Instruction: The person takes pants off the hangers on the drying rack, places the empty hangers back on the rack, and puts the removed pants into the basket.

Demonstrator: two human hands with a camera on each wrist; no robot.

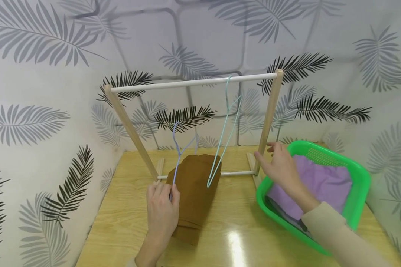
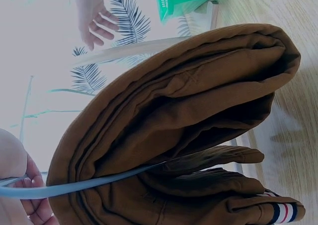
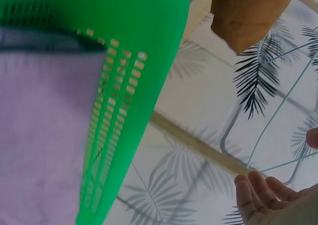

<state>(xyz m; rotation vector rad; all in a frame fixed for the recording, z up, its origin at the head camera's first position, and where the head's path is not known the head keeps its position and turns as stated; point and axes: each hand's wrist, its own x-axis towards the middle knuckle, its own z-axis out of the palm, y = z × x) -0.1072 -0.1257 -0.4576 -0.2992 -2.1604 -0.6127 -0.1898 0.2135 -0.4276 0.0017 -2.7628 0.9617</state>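
Note:
My left hand point(image 1: 162, 209) grips a blue wire hanger point(image 1: 176, 171) by its side, in front of the rack. A brown garment point(image 1: 194, 189) hangs folded over this hanger; in the left wrist view its thick layers show, with a small striped tab point(image 2: 284, 213) near one end. The hanger's hook points up, below the rail and apart from it. My right hand point(image 1: 282, 167) holds nothing, its fingers loosely spread beside the rack's right post point(image 1: 270, 115). A mint-green hanger point(image 1: 227, 98) hangs bare from the white rail point(image 1: 194, 83), right of the brown garment.
A green basket point(image 1: 362, 181) stands at the right of the wooden table point(image 1: 120, 218), under my right forearm. Inside lie a purple cloth point(image 1: 327, 185) and a dark grey one. The leaf-patterned wall point(image 1: 70, 155) rises close behind the rack.

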